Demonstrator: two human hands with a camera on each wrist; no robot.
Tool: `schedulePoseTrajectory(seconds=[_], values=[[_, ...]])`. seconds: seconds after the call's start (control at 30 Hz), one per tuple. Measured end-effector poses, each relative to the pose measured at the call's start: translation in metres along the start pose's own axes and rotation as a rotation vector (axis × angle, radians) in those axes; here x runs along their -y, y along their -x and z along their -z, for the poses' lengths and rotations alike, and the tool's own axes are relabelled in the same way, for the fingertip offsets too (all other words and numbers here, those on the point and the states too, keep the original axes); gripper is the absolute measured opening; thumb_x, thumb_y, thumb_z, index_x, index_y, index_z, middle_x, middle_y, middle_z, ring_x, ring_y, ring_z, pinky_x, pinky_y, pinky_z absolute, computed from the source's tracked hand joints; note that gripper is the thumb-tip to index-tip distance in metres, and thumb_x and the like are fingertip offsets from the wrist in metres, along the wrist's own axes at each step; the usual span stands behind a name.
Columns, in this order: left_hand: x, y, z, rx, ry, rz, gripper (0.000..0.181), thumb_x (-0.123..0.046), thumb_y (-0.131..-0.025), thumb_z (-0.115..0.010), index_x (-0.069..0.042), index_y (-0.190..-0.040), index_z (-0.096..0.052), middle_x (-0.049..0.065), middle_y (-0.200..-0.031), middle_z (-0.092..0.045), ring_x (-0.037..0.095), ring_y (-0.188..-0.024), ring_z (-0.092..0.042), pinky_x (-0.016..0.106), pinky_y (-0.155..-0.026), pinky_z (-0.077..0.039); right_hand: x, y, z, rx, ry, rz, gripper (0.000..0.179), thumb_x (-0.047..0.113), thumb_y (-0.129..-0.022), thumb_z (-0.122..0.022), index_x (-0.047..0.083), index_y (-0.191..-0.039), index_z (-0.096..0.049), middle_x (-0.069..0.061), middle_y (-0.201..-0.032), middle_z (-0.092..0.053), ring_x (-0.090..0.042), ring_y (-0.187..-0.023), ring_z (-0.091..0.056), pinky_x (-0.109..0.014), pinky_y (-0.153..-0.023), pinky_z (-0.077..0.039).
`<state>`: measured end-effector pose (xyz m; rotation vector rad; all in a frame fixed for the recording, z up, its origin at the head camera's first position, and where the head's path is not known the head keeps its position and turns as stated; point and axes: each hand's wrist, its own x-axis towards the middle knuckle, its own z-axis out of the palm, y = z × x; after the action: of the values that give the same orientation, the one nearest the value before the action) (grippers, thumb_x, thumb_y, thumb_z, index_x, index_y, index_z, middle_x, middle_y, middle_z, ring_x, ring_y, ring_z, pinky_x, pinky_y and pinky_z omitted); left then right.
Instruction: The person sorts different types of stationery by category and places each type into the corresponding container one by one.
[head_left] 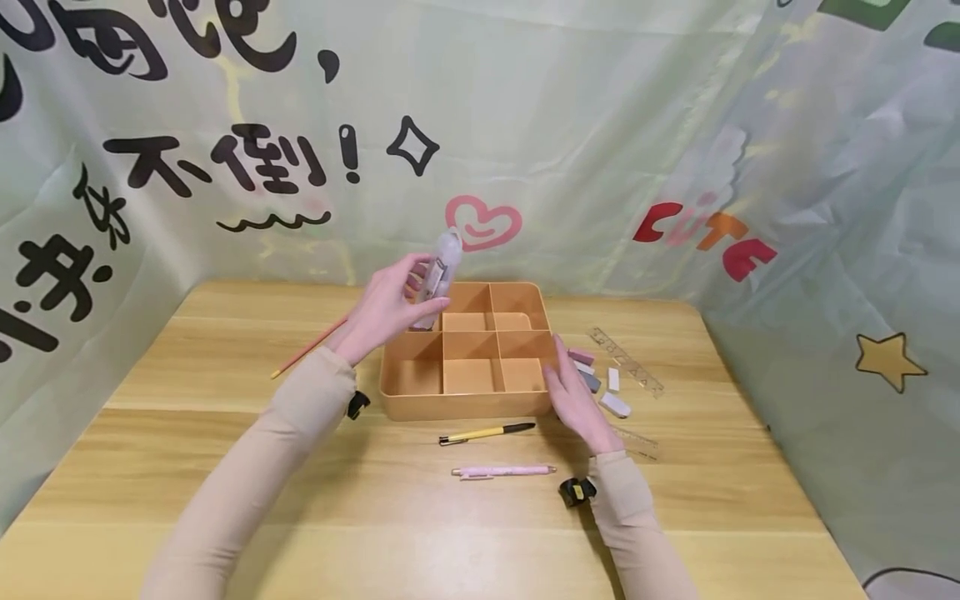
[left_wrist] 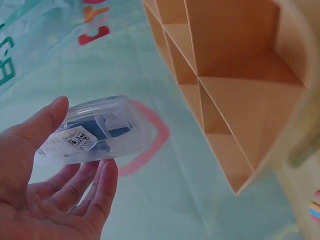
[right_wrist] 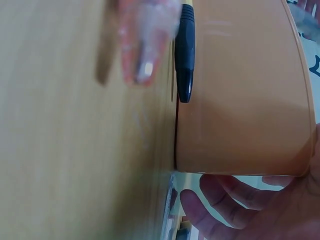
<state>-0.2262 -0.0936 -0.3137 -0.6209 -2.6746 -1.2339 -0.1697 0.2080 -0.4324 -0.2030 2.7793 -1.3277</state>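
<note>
My left hand [head_left: 378, 307] pinches a translucent plastic case [head_left: 444, 260] between thumb and fingers, tilted above the back left part of an orange-tan divided box [head_left: 465, 407]. In the left wrist view, dark parts and a white label with a printed code show through or on the case [left_wrist: 112, 127]. The box has six compartments. At the box's right end rests my right hand [head_left: 576, 404], its fingers loosely bent along the end wall. Close before the front wall lies a yellow and black pen [head_left: 487, 433], its black end [right_wrist: 185, 55] beside the box in the right wrist view.
A pink pen [head_left: 502, 472] lies nearer the front. Right of the box are several erasers [head_left: 615, 405], a clear ruler [head_left: 626, 362] and another clear ruler [head_left: 639, 444] partly behind the right wrist. An orange pencil [head_left: 309, 347] lies left. Printed cloth [head_left: 600, 125] hangs around the table.
</note>
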Motion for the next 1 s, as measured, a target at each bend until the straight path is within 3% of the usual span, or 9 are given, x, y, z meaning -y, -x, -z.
schedulePoseTrajectory(seconds=[0.37, 0.53, 0.73, 0.93, 1.0], values=[[0.003, -0.042, -0.023, 0.123, -0.042, 0.079, 0.059, -0.022, -0.089, -0.077, -0.006, -0.139, -0.05, 0.018, -0.122, -0.067, 0.031, -0.11, -0.065, 0.045, -0.094, -0.054, -0.001, 0.001, -0.002, -0.007, 0.012, 0.01, 0.063, 0.018, -0.11, -0.032, 0.003, -0.162, -0.001, -0.02, -0.17, -0.006, -0.039, -0.156, -0.012, -0.054, -0.128, -0.011], [-0.001, -0.057, -0.032, 0.146, -0.129, 0.132, 0.055, -0.024, -0.089, -0.077, -0.005, -0.134, -0.05, 0.017, -0.122, -0.066, 0.031, -0.11, -0.063, 0.045, -0.094, -0.053, -0.001, 0.001, -0.001, -0.006, 0.01, 0.013, 0.063, 0.017, -0.109, -0.032, 0.003, -0.162, 0.0, -0.021, -0.17, -0.006, -0.039, -0.156, -0.012, -0.054, -0.128, -0.012], [0.0, -0.065, -0.047, 0.162, -0.237, 0.212, 0.054, -0.028, -0.089, -0.078, -0.006, -0.131, -0.053, 0.014, -0.115, -0.067, 0.03, -0.104, -0.065, 0.043, -0.084, -0.054, -0.003, 0.001, -0.002, -0.012, 0.009, 0.023, 0.062, 0.016, -0.109, -0.033, 0.001, -0.162, -0.002, -0.022, -0.169, -0.008, -0.04, -0.156, -0.015, -0.054, -0.128, -0.013], [0.0, -0.067, -0.068, 0.162, -0.283, 0.242, 0.045, -0.033, -0.088, -0.079, -0.006, -0.116, -0.057, 0.013, -0.106, -0.068, 0.032, -0.096, -0.068, 0.044, -0.078, -0.056, -0.002, 0.002, -0.001, -0.027, 0.017, 0.036, 0.062, 0.018, -0.108, -0.032, -0.001, -0.161, -0.005, -0.024, -0.168, -0.01, -0.043, -0.155, -0.016, -0.057, -0.127, -0.014], [0.001, -0.066, -0.075, 0.164, -0.336, 0.251, 0.044, -0.036, -0.087, -0.079, -0.007, -0.112, -0.057, 0.012, -0.104, -0.068, 0.032, -0.096, -0.068, 0.046, -0.079, -0.056, -0.002, 0.002, -0.001, -0.036, 0.026, 0.047, 0.062, 0.019, -0.108, -0.032, -0.001, -0.161, -0.007, -0.026, -0.167, -0.013, -0.045, -0.153, -0.017, -0.059, -0.125, -0.016]])
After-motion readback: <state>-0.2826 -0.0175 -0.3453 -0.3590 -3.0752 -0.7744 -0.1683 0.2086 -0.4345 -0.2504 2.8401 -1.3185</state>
